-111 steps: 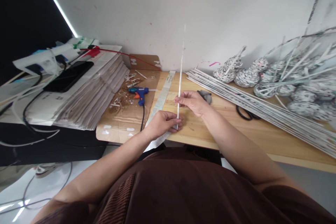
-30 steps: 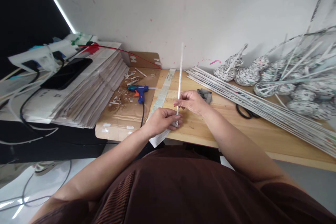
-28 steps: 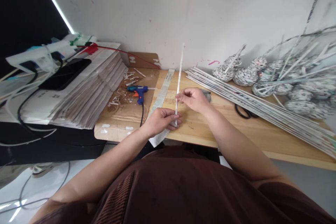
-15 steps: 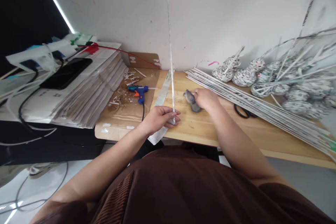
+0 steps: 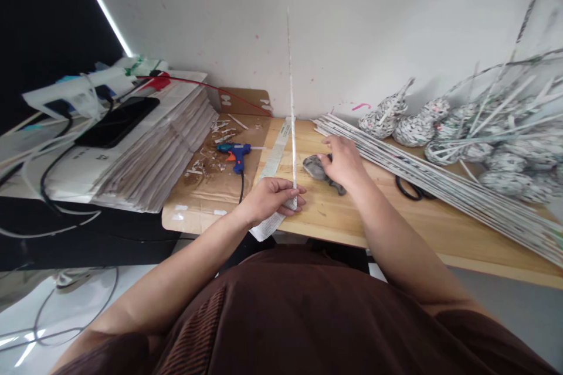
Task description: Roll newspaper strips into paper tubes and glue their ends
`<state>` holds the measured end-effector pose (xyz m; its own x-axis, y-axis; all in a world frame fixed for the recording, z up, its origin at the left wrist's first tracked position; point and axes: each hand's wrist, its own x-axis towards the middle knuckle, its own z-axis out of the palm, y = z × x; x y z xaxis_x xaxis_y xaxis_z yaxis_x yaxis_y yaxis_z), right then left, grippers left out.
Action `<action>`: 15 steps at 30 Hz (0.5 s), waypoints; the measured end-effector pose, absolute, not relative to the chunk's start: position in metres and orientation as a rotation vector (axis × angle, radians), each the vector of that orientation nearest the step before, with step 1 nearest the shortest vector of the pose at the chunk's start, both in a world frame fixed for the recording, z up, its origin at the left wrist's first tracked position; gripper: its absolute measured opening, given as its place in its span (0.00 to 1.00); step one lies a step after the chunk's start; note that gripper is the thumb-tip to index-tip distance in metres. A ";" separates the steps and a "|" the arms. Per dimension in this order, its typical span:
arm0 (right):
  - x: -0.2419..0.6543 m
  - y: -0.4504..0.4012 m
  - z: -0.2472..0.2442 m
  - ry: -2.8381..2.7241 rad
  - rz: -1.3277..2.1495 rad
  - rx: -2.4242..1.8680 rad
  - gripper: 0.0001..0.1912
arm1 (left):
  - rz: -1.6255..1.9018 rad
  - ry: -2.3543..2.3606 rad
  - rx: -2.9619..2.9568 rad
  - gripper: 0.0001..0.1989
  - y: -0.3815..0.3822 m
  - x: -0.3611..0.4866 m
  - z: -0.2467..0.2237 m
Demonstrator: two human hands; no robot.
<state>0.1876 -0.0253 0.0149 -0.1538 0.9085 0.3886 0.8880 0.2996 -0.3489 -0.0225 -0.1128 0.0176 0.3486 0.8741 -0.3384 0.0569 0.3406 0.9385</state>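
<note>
My left hand (image 5: 275, 199) is closed around the lower end of a thin rolled newspaper stick (image 5: 292, 99), which stands upright in front of the wall. Beneath that hand a flat newspaper strip (image 5: 275, 155) lies slantwise on the table. My right hand (image 5: 343, 159) is at a crumpled grey rag (image 5: 314, 168) on the wood; its thumb and fingers are spread apart, the thumb at the rag's edge. Part of the rag is hidden behind the hand.
A blue glue gun (image 5: 237, 155) and paper scraps lie on cardboard (image 5: 189, 199). Left stands a tall paper stack (image 5: 176, 140) with a phone (image 5: 118, 122). Rolled paper sticks (image 5: 417, 173), black-handled scissors (image 5: 409, 187) and woven paper forms (image 5: 416, 129) are at right.
My right hand has opened from the grey rag, which now lies more spread out and turned on the table. The left hand still holds the stick, and the view has shifted slightly.
</note>
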 end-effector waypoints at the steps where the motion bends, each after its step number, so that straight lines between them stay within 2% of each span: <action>1: 0.186 -0.027 0.017 -2.022 0.074 -1.503 0.18 | 0.694 1.086 1.100 0.13 -0.112 -0.022 0.017; 3: 0.183 -0.032 0.024 -2.017 0.316 -1.276 0.14 | 0.685 1.084 1.106 0.14 -0.112 -0.021 0.017; 6: 0.178 -0.042 0.034 -1.993 1.079 -0.935 0.17 | 0.667 1.061 1.126 0.13 -0.111 -0.018 0.017; 8: 0.174 -0.046 0.035 -1.897 1.389 -0.820 0.15 | 0.656 1.058 1.144 0.12 -0.110 -0.016 0.017; 11: 0.169 -0.047 0.032 -1.736 1.496 -0.837 0.13 | 0.650 1.064 1.159 0.10 -0.110 -0.013 0.017; 15: 0.166 -0.045 0.027 -1.515 1.501 -0.918 0.15 | 0.647 1.058 1.181 0.08 -0.109 -0.011 0.016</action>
